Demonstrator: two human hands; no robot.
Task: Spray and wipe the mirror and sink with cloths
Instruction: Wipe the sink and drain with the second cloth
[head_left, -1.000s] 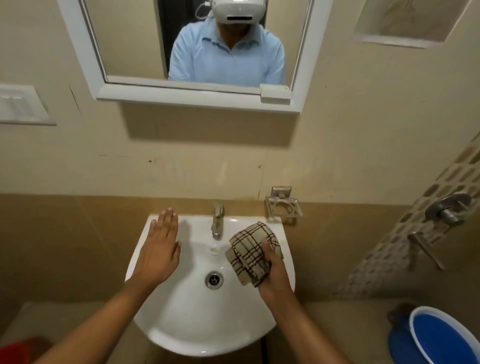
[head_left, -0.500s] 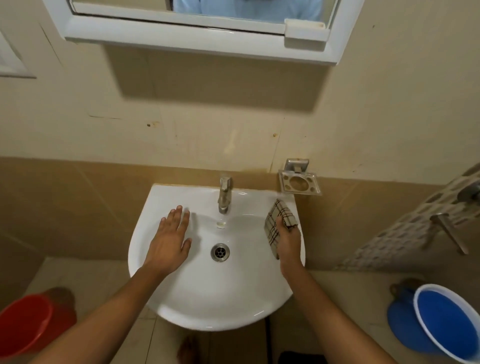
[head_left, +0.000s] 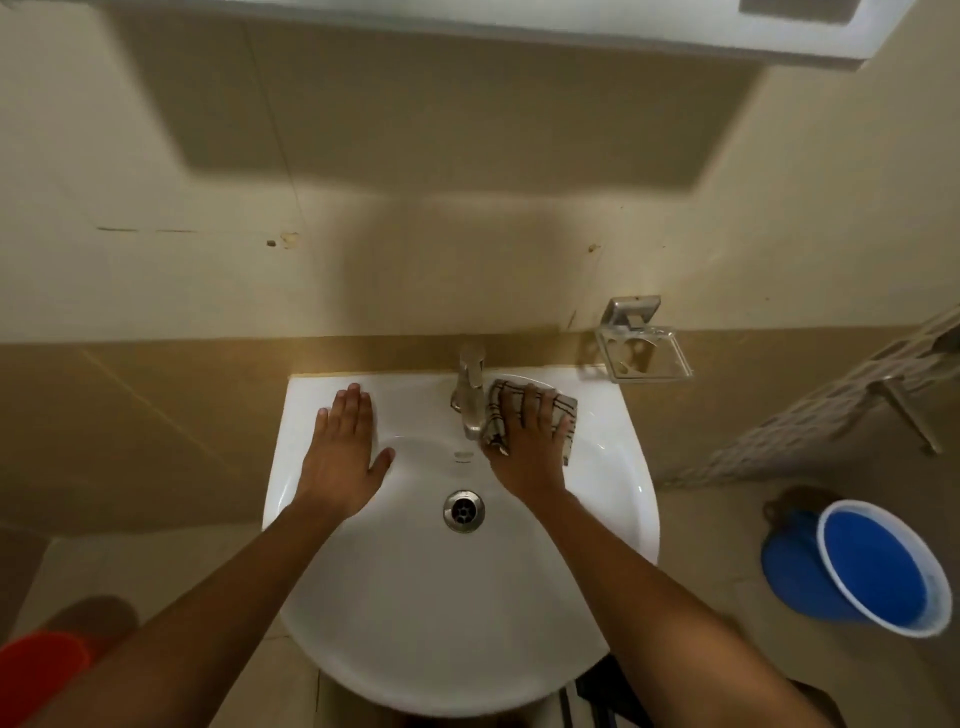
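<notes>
**Cloth reaches the back ledge beside the tap**

At the far left a red plastic bucket (head_left: 39, 670) sits on the floor, only partly in view. Next comes the white ceramic wall-hung sink (head_left: 613, 519). The left hand (head_left: 345, 447) lies flat on its back-left ledge, fingers straight and together, holding nothing; it has stayed in much the same spot over the last second and looks like a brace for the body.

In the middle, the steel pillar tap (head_left: 470, 395) stands over the basin, with the round steel drain (head_left: 464, 511) below it.

The change is on the right. A second ago the right hand (head_left: 527, 447) held the beige checked cloth (head_left: 563, 410) bunched over the bowl; half a second ago it was at the right rim. Now the cloth is spread on the back-right ledge, touching the tap's side, and the hand presses down on it with fingers splayed and fairly straight rather than clenched. I judge that the wipe has moved from bowl and rim to the ledge around the tap base.

Further right, a steel wire soap holder (head_left: 644, 348) is fixed to the wall, and a blue plastic bucket (head_left: 878, 566) stands on the floor.

Only the lower edge of the white-framed mirror (head_left: 519, 26) shows at the top; the view has tilted down to the sink.
</notes>
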